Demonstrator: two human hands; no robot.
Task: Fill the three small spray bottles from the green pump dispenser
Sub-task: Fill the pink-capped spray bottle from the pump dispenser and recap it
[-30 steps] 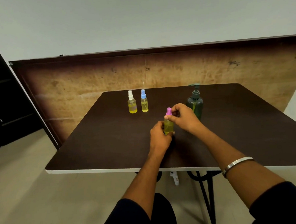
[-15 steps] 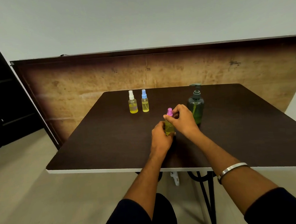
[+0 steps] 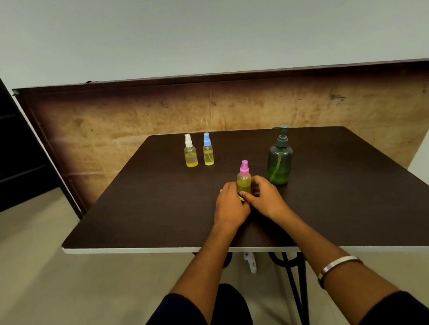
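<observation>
Both hands grip the pink-capped bottle [image 3: 244, 179] upright near the table [image 3: 135, 204] centre: left hand [image 3: 230, 206] and right hand [image 3: 265, 197] curl round its base. Pump dispenser [image 3: 280, 162] stands just right. Two bottles, white-capped [image 3: 190, 155] and blue-capped [image 3: 208, 152], stand toward the far edge.

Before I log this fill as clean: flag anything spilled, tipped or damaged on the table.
Nothing stands out. The white-capped bottle, blue-capped bottle, pink-capped bottle and green pump dispenser all stand upright and capped, with no visible puddle on the table. Both hands, left hand and right hand, hold the pink-capped bottle's base.
</observation>
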